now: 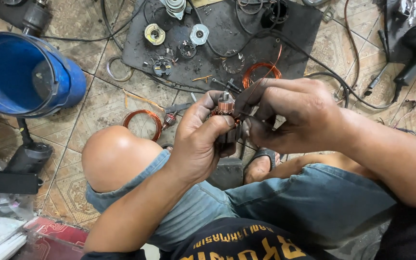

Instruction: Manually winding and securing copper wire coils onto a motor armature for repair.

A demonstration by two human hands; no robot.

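The left hand [199,139] is clamped around a small motor armature [226,107], held upright above the person's lap. Only its shaft tip and copper-coloured top show; the body is hidden inside the fist. The right hand [290,113] is closed, fingertips pinched against the armature's top; what they grip is too small to make out, possibly a thin wire. Beyond the hands, two copper wire coils [143,123] lie on the tiled floor [92,110], one partly behind the right hand. Farther out, a dark mat [217,48] carries motor parts and cables. A blue bucket [22,74] lies tipped at left. A sandalled foot [261,166] shows beneath the hands.
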